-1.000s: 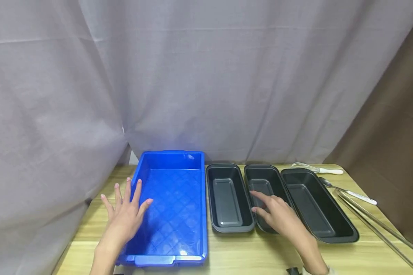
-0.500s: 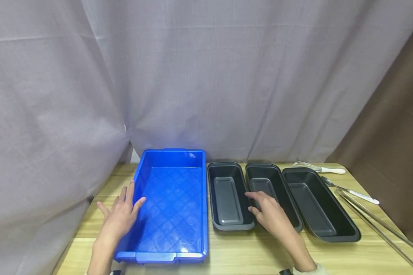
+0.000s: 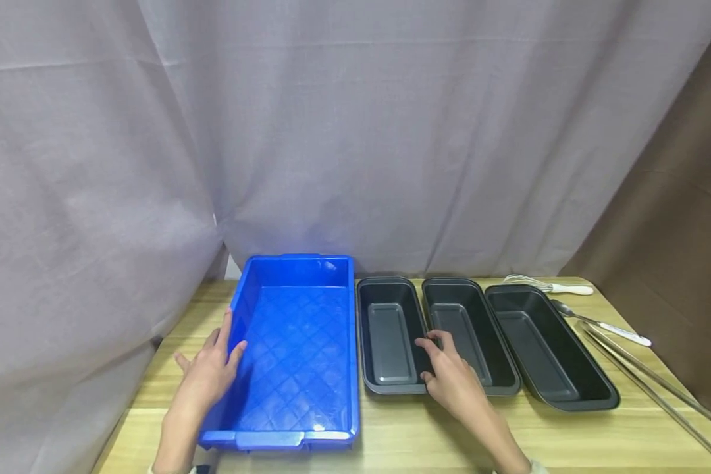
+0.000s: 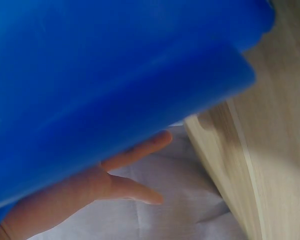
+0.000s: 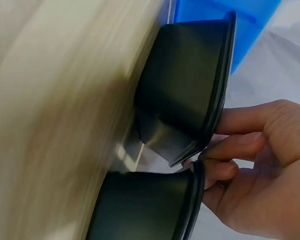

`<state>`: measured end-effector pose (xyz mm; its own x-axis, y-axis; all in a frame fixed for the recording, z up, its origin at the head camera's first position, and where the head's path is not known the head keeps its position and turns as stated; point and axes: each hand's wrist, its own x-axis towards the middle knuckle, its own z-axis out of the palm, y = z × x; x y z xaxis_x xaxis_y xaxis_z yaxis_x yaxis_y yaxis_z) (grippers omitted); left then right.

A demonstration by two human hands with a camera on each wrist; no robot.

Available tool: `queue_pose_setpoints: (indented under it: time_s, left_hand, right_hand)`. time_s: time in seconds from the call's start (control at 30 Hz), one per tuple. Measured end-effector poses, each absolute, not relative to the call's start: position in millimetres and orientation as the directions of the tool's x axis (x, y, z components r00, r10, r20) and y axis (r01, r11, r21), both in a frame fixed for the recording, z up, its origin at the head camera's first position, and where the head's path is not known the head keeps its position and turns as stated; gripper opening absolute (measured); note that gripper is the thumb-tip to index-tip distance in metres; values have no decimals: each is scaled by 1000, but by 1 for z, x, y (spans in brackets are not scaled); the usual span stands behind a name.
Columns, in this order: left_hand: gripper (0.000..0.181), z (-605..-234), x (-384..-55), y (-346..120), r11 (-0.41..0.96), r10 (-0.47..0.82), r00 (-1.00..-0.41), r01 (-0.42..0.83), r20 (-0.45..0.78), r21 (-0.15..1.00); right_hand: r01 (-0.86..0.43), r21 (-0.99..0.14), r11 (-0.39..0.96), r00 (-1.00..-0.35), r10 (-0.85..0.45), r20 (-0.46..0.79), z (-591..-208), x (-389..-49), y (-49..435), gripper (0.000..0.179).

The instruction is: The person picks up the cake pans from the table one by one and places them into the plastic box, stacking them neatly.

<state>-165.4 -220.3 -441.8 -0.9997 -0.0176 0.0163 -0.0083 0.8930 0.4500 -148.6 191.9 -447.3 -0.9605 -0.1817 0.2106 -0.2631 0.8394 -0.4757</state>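
Note:
My left hand [image 3: 204,375] lies at the left rim of the blue plastic tray [image 3: 299,442]. Its thumb reaches over the inside while the other fingers stay along the outer side, fairly straight. In the left wrist view, fingers [image 4: 135,192] stretch out below the tray's wall [image 4: 115,100]. My right hand [image 3: 453,382] is at the right rim of the left black loaf pan [image 3: 391,342], with bent fingers and thumb pinching that rim. The right wrist view has this pan [image 5: 182,75] upright on the table, and some fingertips hidden between it and the middle pan [image 5: 140,207].
A third loaf pan [image 3: 551,349] stands to the right of the middle one. Farther right lie a whisk [image 3: 548,288], a white-handled spoon [image 3: 604,326] and long metal tongs [image 3: 652,388]. Grey curtain [image 3: 391,131] hangs behind the wooden table [image 3: 391,434].
My right hand has shifted left from over the middle pan to the left pan's rim, its fingers bending. My left hand's spread fingers have come down to the tray's left edge.

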Motion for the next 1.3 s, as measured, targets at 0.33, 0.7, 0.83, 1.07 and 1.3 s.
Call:
queue_pose_setpoints:
  time_s: [0.33,0.7,0.83,1.07,1.3]
  left_hand:
    - [75,-444,-166,-223,887,-11,-1000,1,22,461]
    - [76,-440,-167,-220,869,-16,-1000,-8,12,494]
    - [76,-440,-166,-221,869,-13,-1000,-7,8,495]
    - [76,-442,-167,-223,867,-12,-999,5,30,499]
    - [77,-441,-167,-221,858,-9,-1000,0,15,513]
  right_hand:
    - [-215,-466,858,-974,-157,161,-445,-135,180,60]
    - [-117,-680,723,-985,-172,-14,-463,-130,178,53]
    - [-107,-785,610,-975,-218,-37,-474,-133,185,59]
    - [108,-985,133,-941,-307,-144,-490,-140,191,78]
    - [220,-948,-231,-940,-311,-143,-504,-137,190,79]
